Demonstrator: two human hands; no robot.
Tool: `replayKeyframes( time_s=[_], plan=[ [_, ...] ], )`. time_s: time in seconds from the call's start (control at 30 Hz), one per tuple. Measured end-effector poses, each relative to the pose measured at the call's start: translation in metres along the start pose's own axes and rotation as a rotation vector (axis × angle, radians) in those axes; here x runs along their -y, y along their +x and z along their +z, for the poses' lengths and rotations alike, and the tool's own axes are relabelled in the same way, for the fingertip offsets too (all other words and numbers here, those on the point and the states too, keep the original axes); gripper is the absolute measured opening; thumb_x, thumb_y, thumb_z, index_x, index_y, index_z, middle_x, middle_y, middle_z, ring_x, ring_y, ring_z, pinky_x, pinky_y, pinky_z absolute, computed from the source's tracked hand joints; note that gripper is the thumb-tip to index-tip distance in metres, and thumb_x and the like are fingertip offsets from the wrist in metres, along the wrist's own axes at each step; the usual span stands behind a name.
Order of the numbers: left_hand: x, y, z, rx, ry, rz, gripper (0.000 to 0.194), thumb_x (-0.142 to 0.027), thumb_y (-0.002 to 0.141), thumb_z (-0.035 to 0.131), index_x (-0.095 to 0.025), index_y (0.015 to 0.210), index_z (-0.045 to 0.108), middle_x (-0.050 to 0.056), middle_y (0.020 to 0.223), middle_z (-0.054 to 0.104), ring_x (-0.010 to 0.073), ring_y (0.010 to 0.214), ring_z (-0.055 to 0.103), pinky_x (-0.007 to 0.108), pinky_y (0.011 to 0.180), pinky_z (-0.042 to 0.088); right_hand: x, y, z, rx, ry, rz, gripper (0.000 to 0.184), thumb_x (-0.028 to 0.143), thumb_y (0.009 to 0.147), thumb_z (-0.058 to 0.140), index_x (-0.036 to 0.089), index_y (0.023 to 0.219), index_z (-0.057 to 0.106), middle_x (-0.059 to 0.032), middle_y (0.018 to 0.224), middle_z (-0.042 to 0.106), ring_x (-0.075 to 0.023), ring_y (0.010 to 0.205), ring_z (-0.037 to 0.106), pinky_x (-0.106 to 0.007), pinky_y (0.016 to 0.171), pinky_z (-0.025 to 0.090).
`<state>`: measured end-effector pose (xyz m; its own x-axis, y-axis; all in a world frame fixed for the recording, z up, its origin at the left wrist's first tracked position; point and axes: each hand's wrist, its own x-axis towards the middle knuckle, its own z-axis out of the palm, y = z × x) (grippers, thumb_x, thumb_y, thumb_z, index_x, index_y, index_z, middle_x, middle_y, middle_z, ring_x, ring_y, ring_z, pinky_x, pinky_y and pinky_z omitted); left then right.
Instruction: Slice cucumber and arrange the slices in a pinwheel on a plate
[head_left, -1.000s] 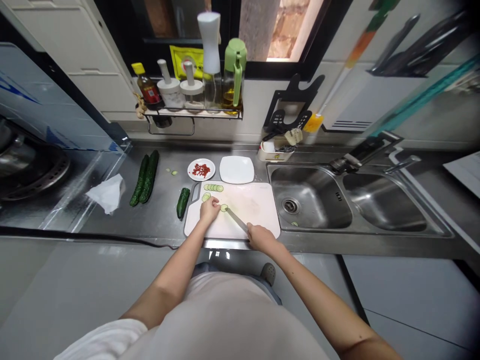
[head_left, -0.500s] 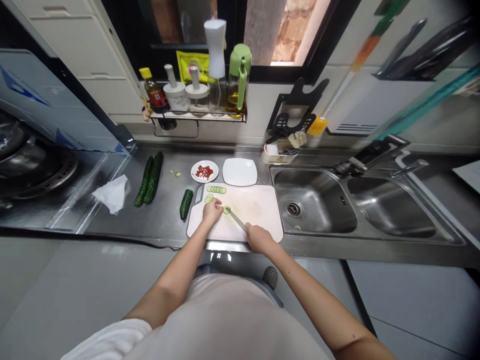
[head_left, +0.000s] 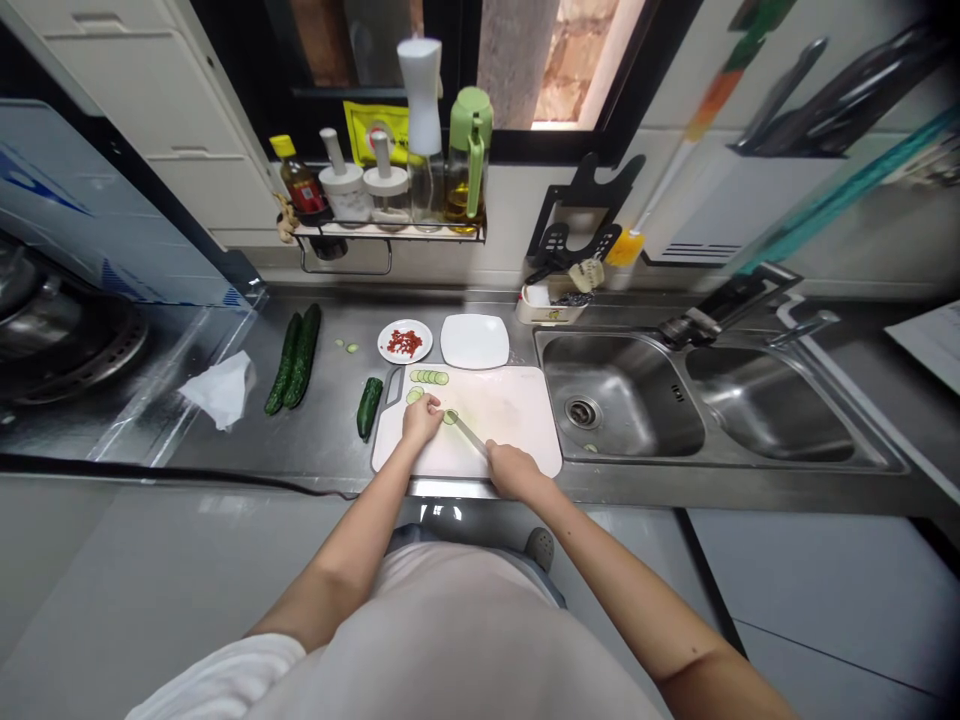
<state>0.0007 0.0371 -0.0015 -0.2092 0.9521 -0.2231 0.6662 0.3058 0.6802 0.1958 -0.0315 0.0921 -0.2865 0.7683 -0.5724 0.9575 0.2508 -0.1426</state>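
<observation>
You have pale green cucumber slices (head_left: 430,377) on a white cutting board (head_left: 510,410), and dark green whole cucumbers (head_left: 292,358) on the grey steel desk (head_left: 330,420). Your small white dish (head_left: 404,341) holds red chopped bits, beside a plain white square plate (head_left: 474,340). The knife (head_left: 469,433) blade is silver, the crumpled tissue (head_left: 221,388) white.

No lettering can be read anywhere. The yellow packet (head_left: 373,124) behind the condiment rack (head_left: 390,232) carries a red mark, and the dark sauce bottle (head_left: 298,182) a red label, both too blurred to make out.
</observation>
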Motion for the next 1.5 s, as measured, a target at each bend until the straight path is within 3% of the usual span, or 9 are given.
replayKeyframes(
  time_s=[0.3, 0.6, 0.83, 1.5],
  plan=[
    [0.0, 0.0, 0.0, 0.017, 0.009, -0.001, 0.019, -0.018, 0.075, 0.063, -0.02, 0.093, 0.065, -0.001, 0.074, 0.064, 0.0158, 0.075, 0.061, 0.024, 0.068, 0.041, -0.001, 0.002, 0.009, 0.006, 0.012, 0.017, 0.028, 0.013, 0.09, 0.041, 0.014, 0.116, 0.051, -0.0179, 0.103, 0.067, -0.0257, 0.1, 0.065, -0.031, 0.076, 0.046],
    [-0.001, 0.0, 0.0, 0.011, 0.022, -0.004, 0.018, -0.019, 0.075, 0.063, -0.021, 0.093, 0.065, 0.0, 0.076, 0.063, 0.0162, 0.076, 0.061, 0.025, 0.069, 0.041, 0.002, 0.004, -0.004, 0.007, -0.026, -0.022, 0.034, 0.009, 0.084, 0.046, 0.012, 0.117, 0.053, -0.0179, 0.105, 0.067, -0.0262, 0.101, 0.065, -0.031, 0.078, 0.046],
    [-0.001, 0.002, 0.0, 0.017, 0.011, -0.006, 0.017, -0.02, 0.075, 0.064, -0.021, 0.091, 0.064, -0.001, 0.075, 0.064, 0.0157, 0.074, 0.061, 0.025, 0.068, 0.04, 0.003, 0.008, -0.02, 0.026, -0.093, -0.038, 0.036, 0.005, 0.088, 0.037, 0.011, 0.12, 0.054, -0.0197, 0.109, 0.067, -0.0264, 0.105, 0.064, -0.033, 0.079, 0.047],
    [-0.001, 0.002, -0.001, 0.023, 0.02, 0.002, 0.017, -0.02, 0.074, 0.065, -0.021, 0.092, 0.065, 0.0, 0.076, 0.064, 0.0164, 0.076, 0.062, 0.025, 0.07, 0.042, -0.007, 0.015, -0.022, -0.026, -0.235, -0.091, 0.033, 0.008, 0.093, 0.036, 0.012, 0.12, 0.056, -0.0196, 0.107, 0.068, -0.0263, 0.102, 0.066, -0.035, 0.08, 0.051]
  ],
)
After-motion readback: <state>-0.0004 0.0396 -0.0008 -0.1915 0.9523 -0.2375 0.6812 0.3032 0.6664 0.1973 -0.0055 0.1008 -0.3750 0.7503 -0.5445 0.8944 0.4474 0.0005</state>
